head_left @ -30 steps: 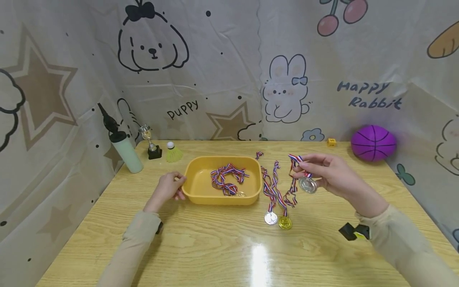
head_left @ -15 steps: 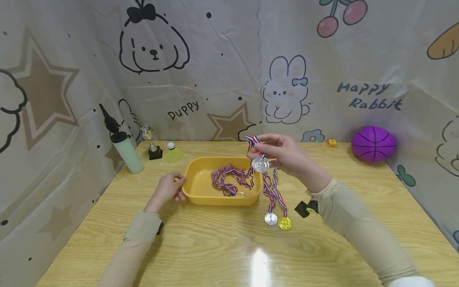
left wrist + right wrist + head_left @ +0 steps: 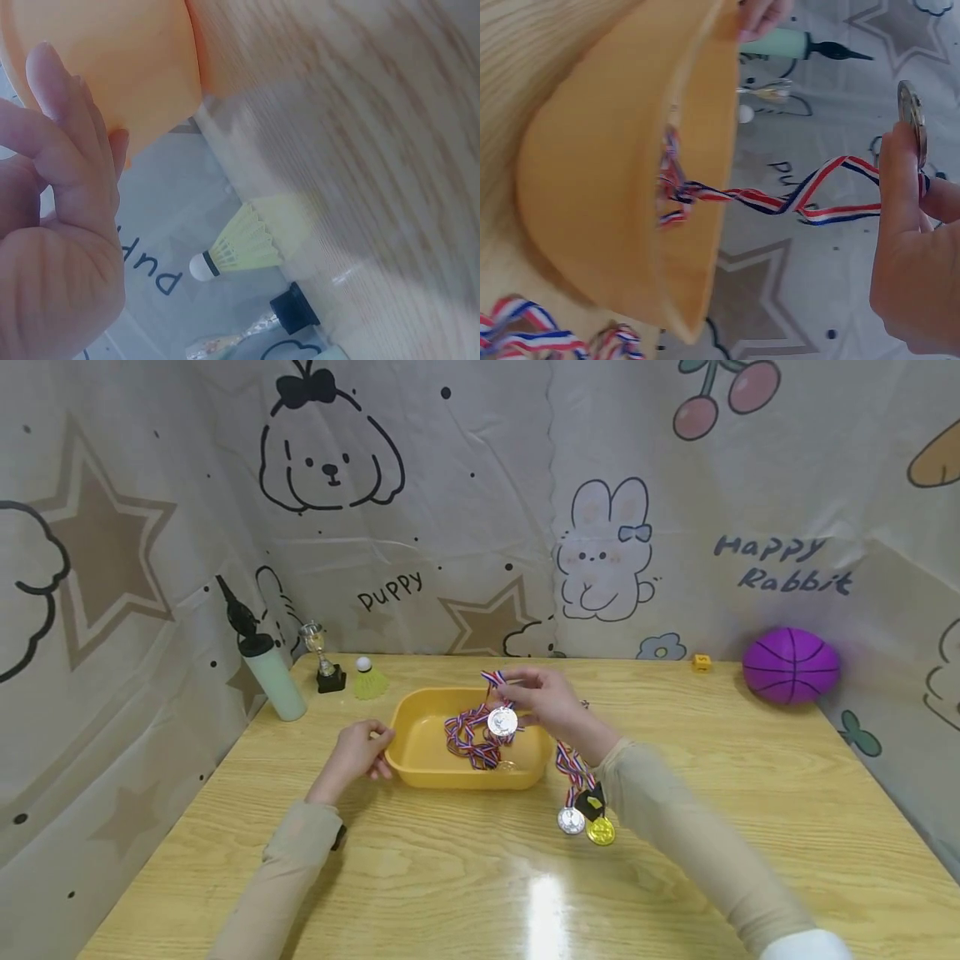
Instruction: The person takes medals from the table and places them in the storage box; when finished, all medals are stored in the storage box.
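Right hand (image 3: 551,702) raised above the yellow tub (image 3: 420,760), fingers pinched on a silver medal (image 3: 502,722) and its striped ribbon (image 3: 810,196); ribbon trailing down into the tub onto more ribbon (image 3: 468,739) heaped inside, with what looks like a gold medal (image 3: 507,766) half hidden near the tub's front wall. Left hand (image 3: 358,757) curled against the tub's left rim, fingertips (image 3: 56,82) pressed to the outer wall, steadying it. On the table (image 3: 465,877), just right of the tub: two more medals, one silver (image 3: 570,820), one gold (image 3: 600,831), ribbons partly under the right sleeve. Along the far edge: bottle (image 3: 270,672), small trophy (image 3: 324,660), shuttlecock (image 3: 369,678). Purple ball (image 3: 789,665) at the far right corner.
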`<state>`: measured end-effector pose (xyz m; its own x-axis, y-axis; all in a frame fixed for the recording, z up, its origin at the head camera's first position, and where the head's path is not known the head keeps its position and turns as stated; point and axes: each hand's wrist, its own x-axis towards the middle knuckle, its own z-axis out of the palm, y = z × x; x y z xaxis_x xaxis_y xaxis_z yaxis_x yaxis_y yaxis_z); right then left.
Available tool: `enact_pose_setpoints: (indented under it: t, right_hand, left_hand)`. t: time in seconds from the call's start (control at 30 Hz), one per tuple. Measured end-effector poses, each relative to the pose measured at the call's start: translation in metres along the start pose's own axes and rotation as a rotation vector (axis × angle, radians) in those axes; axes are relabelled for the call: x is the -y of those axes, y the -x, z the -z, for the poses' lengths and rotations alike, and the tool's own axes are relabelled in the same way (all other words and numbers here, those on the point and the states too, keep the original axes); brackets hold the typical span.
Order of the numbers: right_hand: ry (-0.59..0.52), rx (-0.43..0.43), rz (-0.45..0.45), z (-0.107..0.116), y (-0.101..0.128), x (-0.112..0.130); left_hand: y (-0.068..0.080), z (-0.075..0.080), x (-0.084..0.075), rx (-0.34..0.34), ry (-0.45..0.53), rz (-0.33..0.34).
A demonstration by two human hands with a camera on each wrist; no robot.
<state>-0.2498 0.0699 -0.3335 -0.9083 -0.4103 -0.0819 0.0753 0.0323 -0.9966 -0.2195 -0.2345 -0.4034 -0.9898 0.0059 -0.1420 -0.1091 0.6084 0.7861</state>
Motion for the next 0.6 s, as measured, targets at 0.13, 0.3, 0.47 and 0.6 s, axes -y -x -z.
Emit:
enact_pose_setpoints:
  t: [0.13, 0.3, 0.47, 0.6]
  right_hand:
    - [0.042, -0.039, -0.036, -0.003, -0.011, -0.020]
    - [0.164, -0.088, -0.050, -0.007, -0.019, -0.044]
    - [0.333, -0.112, -0.025, -0.012, -0.025, -0.062]
    - [0.466, -0.099, 0.022, -0.015, -0.026, -0.066]
  left_hand:
    - [-0.001, 0.000, 0.001, -0.004, -0.001, -0.004]
    - [-0.001, 0.000, 0.002, -0.003, -0.006, -0.005]
    - [-0.001, 0.000, 0.002, -0.005, 0.000, -0.007]
    - [-0.001, 0.000, 0.002, -0.005, -0.001, 0.000]
